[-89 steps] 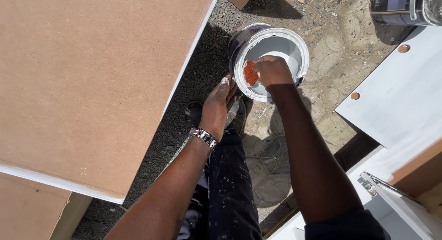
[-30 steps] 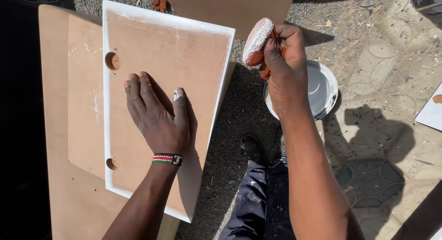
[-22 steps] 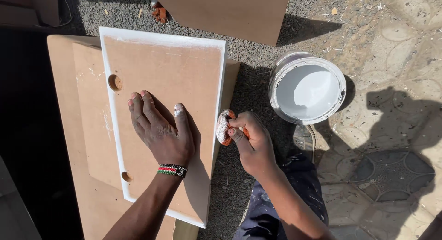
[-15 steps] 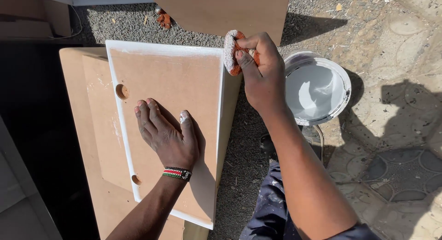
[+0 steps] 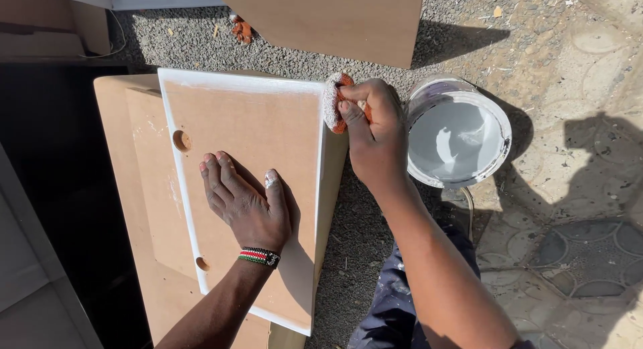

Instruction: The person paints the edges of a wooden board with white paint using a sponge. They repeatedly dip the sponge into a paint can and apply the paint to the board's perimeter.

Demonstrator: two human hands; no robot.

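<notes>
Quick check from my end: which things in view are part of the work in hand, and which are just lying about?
In use: left hand flat on the white-edged board; right hand pressing the paint-soaked sponge to its edge; open paint can.

Lying about: leaning board; board underneath; orange scrap on gravel.

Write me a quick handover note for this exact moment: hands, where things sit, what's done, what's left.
Left hand: flat on the brown board, pressing it down.
Right hand: grips an orange sponge, white with paint, at the board's top right corner.
Paint bucket: open on the ground, right of the board.
Done: the board's edges show white paint.
Left: the board's face is bare brown.
</notes>
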